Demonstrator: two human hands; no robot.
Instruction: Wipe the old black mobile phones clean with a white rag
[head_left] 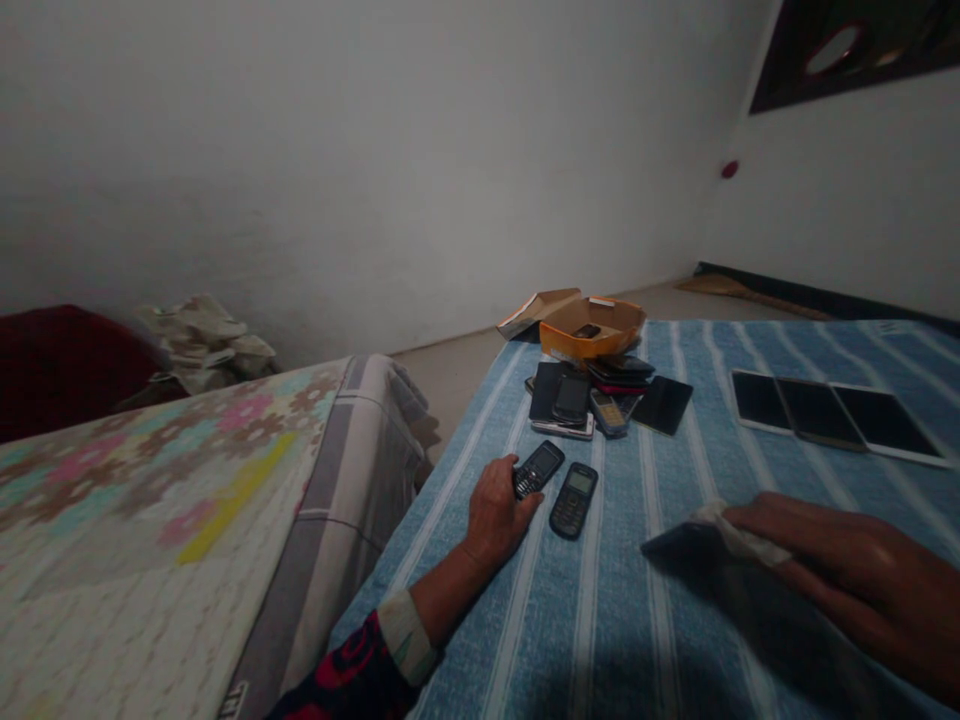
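My left hand (496, 512) is closed around the lower end of a dark keypad phone (541, 468), thumb along its side. Beside it, a second keypad phone (574, 500) lies face up on the blue striped cloth (622, 610). At the right, my right hand (855, 570) is closed on a pale crumpled wiping cloth (739, 535) and a dark flat phone (679, 540), seen nearly edge-on and blurred. Farther back lies a pile of old phones (574, 400), some stacked. Three flat dark-screened phones (821, 412) lie in a row at the right.
An open orange box (577, 340) with a small phone in it stands behind the pile. A dark flat slab (664, 405) lies at the pile's right. To the left, past a floor gap, is a bed with a flowered cover (225, 440). A white wall (375, 170) stands behind.
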